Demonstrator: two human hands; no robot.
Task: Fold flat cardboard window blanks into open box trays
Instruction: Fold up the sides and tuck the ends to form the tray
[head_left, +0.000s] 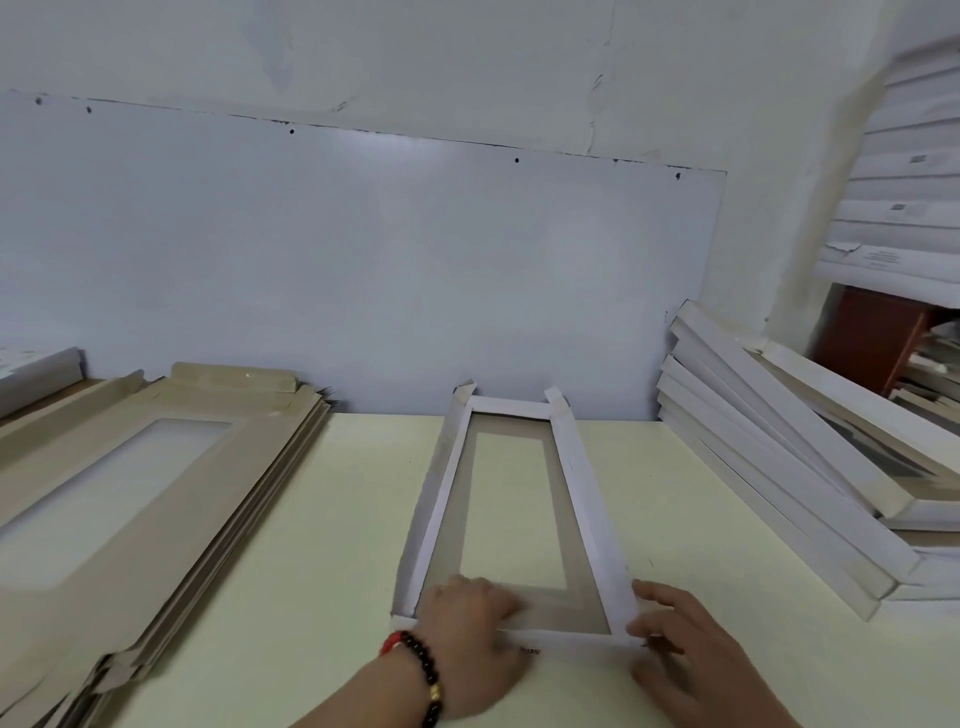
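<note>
The tray (511, 512) I am folding lies at the middle of the pale table (332, 545), its long axis running from me toward 12 o'clock. It is thin grey board on the inside and white on the outside, a long rectangle with a rectangular window cut through its floor, so the table shows through. All four white walls stand up; at the far end two small corner tabs poke out above the short wall.

My left hand (470, 631) lies over the near wall toward its 7 o'clock corner, the fingers reaching inside and lying fairly straight on the grey floor, pressing down rather than clasping anything. A bracelet of dark beads (428, 670) with a red and a gold one sits on that wrist. My right hand (685, 654) is at the 5 o'clock corner, outside the tray, its fingers curled against the white corner where the long wall meets the near wall; whether they pinch it or merely push I cannot tell.

At 9 o'clock a stack of flat blanks (156, 483) rests on the table, brown-grey board, each with the same window cut. At 3 o'clock finished trays (779, 467) lean in a slanted pile, white edges outward. Behind everything runs a smooth white wall panel (363, 260).
</note>
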